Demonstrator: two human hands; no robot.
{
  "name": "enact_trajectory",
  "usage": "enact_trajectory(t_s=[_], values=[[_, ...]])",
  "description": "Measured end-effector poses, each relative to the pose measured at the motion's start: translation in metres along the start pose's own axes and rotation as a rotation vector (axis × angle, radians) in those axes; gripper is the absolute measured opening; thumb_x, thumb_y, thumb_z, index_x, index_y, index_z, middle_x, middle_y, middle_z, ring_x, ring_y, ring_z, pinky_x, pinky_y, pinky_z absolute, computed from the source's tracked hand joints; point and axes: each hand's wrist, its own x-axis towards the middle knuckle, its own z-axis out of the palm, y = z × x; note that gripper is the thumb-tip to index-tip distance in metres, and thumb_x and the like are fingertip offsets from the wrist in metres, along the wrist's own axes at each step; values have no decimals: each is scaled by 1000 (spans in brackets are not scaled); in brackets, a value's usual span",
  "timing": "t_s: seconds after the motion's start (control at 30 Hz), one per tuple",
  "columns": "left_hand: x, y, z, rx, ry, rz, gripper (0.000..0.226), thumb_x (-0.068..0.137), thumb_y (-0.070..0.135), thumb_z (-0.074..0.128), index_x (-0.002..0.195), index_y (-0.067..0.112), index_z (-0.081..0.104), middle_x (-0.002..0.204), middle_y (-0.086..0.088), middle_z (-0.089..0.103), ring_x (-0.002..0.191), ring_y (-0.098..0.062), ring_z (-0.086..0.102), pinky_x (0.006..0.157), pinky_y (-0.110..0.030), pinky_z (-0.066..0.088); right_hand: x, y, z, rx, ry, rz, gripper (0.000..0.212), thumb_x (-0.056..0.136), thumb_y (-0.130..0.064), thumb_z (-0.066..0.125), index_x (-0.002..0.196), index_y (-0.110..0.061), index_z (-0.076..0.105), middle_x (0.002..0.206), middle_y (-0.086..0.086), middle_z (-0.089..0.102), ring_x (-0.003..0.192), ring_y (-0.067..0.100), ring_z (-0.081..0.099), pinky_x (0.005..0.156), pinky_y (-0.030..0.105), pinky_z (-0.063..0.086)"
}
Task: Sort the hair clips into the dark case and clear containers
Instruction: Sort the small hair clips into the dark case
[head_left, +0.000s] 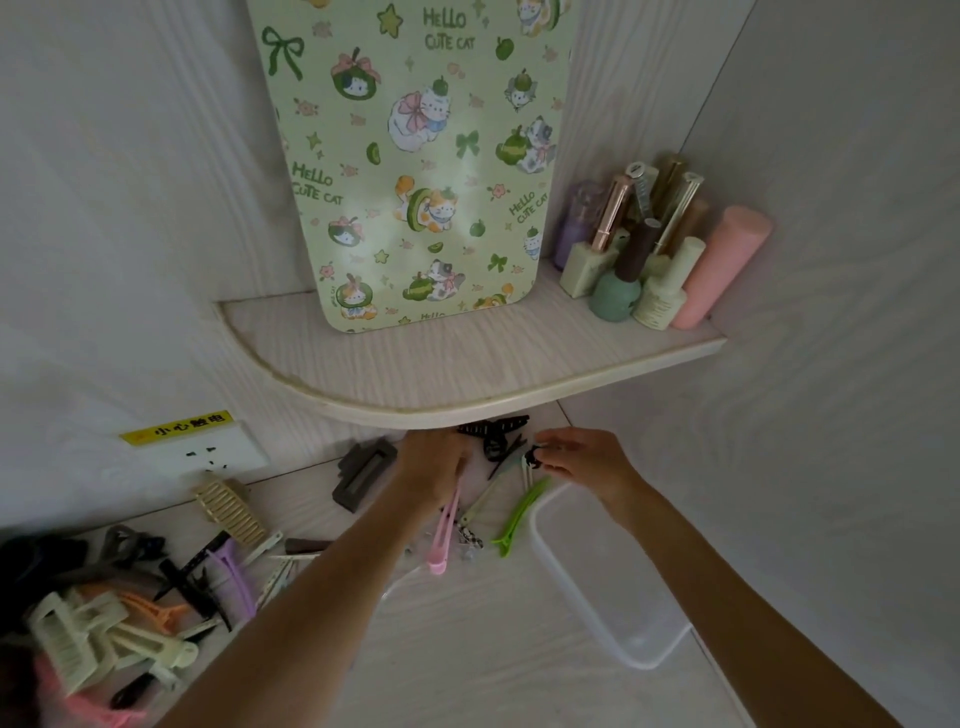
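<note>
barely started by the look of it, the clear container (613, 582) looks empty while clips are all over the desk, big pile (130, 613) at left, right hand (582, 460) pinching a small black clip (531, 458), left hand (434, 467) reaching down by the pink clip (444, 530), can't tell its fingers.

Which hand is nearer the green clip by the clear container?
Right. The right hand sits just above the green clip, pinching a small black clip. The left hand lies further off to its left, over the pink clip.
</note>
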Motion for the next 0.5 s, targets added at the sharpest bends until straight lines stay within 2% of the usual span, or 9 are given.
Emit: enact_trajectory(t_s=[0.1,0.17,0.23,0.37,0.43,0.5], values=[[-7,-7,-3,-79,90,16,15,81,14,59,84,20,73,91,2,71,89,-19,63,78,-26,46,-6,-2,5,156,-49,63,27,83,5,62,110,2,63,90,13,66,81,17,64,73,15,55],[-14,-13,-10,-152,141,28,12,81,15,63,84,20,74,90,5,72,86,-15,65,82,-26,46,-7,-6,12,325,-80,112,23,85,4,60,107,0,64,84,9,65,79,14,62,72,16,55],[-23,-13,-18,-243,193,24,10,83,18,65,86,20,74,91,8,72,86,-10,64,85,-25,48,-9,-7,21,478,-113,180,18,85,4,59,100,-4,65,79,6,65,75,13,62,65,16,57],[-67,-29,-39,-512,244,-146,12,91,27,56,97,23,66,94,18,63,85,-1,60,80,-21,50,-21,3,60,659,-279,397,11,82,1,62,86,-3,72,72,9,68,61,15,65,57,20,57],[-101,-51,-46,-658,258,-259,6,89,24,59,93,26,64,91,16,65,84,-3,63,79,-24,53,-31,7,90,678,-364,474,14,85,-1,58,87,-2,71,71,11,66,59,17,62,55,22,56],[-138,-75,-53,-785,290,-364,12,86,22,63,81,33,62,81,15,67,79,-6,65,76,-26,53,-37,11,122,704,-412,530,20,90,-3,45,87,-1,64,64,11,61,51,17,58,47,21,53]])
